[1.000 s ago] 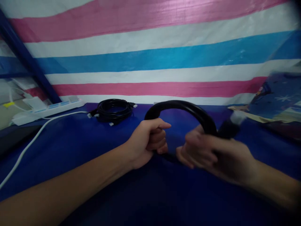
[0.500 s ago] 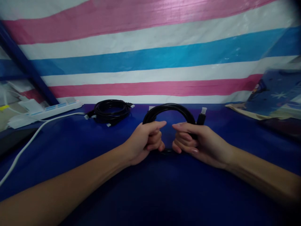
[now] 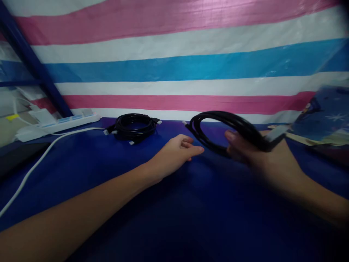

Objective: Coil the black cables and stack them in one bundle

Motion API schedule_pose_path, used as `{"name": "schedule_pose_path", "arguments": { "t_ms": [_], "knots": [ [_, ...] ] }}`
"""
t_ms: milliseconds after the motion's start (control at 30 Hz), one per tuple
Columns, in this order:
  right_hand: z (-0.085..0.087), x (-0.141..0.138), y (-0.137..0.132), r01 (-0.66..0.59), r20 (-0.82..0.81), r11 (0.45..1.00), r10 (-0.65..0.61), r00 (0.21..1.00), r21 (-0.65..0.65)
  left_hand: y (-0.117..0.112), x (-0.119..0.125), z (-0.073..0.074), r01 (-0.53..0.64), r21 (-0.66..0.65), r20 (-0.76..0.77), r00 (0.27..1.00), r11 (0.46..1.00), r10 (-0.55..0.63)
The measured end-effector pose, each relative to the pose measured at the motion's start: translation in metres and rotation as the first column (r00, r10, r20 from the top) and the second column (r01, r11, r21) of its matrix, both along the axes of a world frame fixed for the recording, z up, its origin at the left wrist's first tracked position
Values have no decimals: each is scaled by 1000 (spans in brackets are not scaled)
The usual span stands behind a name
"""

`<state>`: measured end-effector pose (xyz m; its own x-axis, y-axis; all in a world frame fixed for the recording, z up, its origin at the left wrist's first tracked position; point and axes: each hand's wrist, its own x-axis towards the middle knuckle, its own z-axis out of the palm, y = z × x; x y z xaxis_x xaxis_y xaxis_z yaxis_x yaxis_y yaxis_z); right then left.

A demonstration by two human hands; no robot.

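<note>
My right hand (image 3: pixel 261 156), blurred by motion, grips a coiled black cable (image 3: pixel 226 118) and holds it tilted above the blue table. One plug with a pale cap (image 3: pixel 184 123) sticks out at the coil's left end; another plug (image 3: pixel 276 134) shows by the hand. My left hand (image 3: pixel 180 149) holds nothing, its thumb stretched out and its fingers loosely curled, a little left of the coil and apart from it. Farther left, more coiled black cable (image 3: pixel 133 125) lies on the table, with several pale-capped plugs around its edge.
A white power strip (image 3: pixel 71 122) with a white cord (image 3: pixel 32 165) lies at the back left, near a dark flat object (image 3: pixel 21 158). Behind the blue table (image 3: pixel 174 218) hangs a striped sheet (image 3: pixel 174 69). A blue printed bag (image 3: pixel 324 112) stands at the far right.
My left hand has let go of the coiled cable. My right hand has carried the coil to the right and tilted it. The view has shifted slightly.
</note>
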<state>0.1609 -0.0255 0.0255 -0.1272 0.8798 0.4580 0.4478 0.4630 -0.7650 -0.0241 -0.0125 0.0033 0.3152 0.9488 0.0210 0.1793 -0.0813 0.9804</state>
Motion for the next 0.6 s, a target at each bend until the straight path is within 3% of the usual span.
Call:
{"name": "schedule_pose_path", "arguments": {
  "t_ms": [67, 267, 367, 467, 500, 600],
  "knots": [
    [-2, 4, 7, 90, 119, 996, -92, 989, 23, 1, 0, -1, -6, 57, -74, 997, 998, 10],
    [-11, 8, 22, 122, 207, 992, -127, 970, 33, -7, 0, -4, 77, 234, -248, 969, 969, -17],
    [-15, 21, 39, 117, 476, 986, -159, 865, 117, -9, 0, -1, 161, 370, -387, 922, 915, -6],
    [-19, 41, 61, 165, 768, 978, -200, 608, 124, 1, -10, 8, 250, 578, -587, 788, 777, 183],
    [-20, 47, 67, 164, 804, 981, -182, 566, 106, 8, -17, 12, 258, 640, -620, 730, 724, 287],
    [-20, 60, 77, 100, 814, 994, -87, 574, 35, 31, -50, 22, 187, 742, -626, 536, 643, 566]
  ]
}}
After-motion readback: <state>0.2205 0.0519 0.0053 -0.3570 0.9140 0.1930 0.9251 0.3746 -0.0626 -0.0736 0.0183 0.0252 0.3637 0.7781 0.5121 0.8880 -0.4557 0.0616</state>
